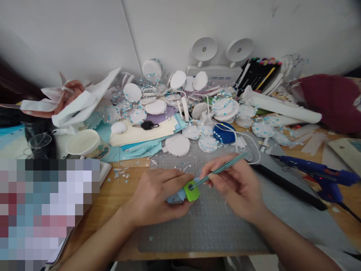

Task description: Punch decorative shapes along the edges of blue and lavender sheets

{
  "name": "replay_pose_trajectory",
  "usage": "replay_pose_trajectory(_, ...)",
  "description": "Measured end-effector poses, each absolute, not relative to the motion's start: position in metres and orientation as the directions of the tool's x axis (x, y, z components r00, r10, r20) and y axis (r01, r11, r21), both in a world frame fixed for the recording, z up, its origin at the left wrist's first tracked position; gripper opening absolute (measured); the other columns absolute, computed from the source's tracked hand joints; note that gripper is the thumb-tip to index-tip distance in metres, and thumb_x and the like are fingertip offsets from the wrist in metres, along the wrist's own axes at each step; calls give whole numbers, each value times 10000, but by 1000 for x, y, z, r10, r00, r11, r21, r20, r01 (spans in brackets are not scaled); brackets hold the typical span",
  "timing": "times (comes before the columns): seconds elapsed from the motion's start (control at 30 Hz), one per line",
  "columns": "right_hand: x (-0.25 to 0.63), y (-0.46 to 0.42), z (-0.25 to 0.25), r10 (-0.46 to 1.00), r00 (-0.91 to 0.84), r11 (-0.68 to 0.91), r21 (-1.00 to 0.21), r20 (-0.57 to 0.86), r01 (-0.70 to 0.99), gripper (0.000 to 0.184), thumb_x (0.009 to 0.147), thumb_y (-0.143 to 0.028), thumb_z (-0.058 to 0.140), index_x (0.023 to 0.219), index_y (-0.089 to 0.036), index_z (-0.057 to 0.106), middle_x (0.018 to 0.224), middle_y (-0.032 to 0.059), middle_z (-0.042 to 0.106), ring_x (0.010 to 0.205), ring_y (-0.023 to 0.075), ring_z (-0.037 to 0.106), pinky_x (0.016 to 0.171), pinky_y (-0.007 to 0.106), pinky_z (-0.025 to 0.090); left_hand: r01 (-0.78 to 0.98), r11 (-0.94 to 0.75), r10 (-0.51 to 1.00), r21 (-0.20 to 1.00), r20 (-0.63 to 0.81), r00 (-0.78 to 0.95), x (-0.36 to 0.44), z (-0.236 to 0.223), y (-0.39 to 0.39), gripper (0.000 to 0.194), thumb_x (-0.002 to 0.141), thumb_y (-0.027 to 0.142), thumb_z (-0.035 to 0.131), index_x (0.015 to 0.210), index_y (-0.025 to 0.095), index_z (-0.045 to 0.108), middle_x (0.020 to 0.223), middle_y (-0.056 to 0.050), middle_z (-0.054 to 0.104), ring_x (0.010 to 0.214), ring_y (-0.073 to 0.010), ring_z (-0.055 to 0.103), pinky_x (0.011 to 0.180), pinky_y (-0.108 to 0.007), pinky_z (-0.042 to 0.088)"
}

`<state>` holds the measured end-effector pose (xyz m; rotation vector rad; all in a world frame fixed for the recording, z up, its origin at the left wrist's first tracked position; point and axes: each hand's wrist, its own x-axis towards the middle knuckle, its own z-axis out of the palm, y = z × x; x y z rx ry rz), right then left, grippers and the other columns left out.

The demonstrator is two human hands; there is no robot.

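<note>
My left hand (158, 195) is closed around a small green paper punch (192, 191) with light blue paper (175, 196) tucked in it, held just above the grey cutting mat (208, 226). My right hand (239, 186) pinches a thin teal tool, tweezers or a pick (220, 170), whose tip pokes into the dark hole on the punch's top. Both hands sit close together over the mat's middle.
Many white foam discs (177, 145) with blue specks pile up behind the mat. A blue glue gun (321, 175) lies at right, a paper cup (83, 142) and stacked blue paper (141, 145) at left. Markers (262, 73) stand by the wall. Another person's hand (69, 96) holds white paper far left.
</note>
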<state>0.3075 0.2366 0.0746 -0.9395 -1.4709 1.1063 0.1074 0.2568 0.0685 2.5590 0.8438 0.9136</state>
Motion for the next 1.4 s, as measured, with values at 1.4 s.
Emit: replay_pose_trajectory(1.4, 317, 239, 68, 874, -298, 428, -898, 383, 102, 257, 852, -83, 522, 1033, -265, 520, 936, 37, 591, 866, 181, 598, 760, 327, 507, 447, -796, 602, 409, 453, 658, 104, 65, 259, 344, 822, 368, 640, 1093, 160, 611, 860, -36, 707, 670, -138, 651, 555, -237, 447)
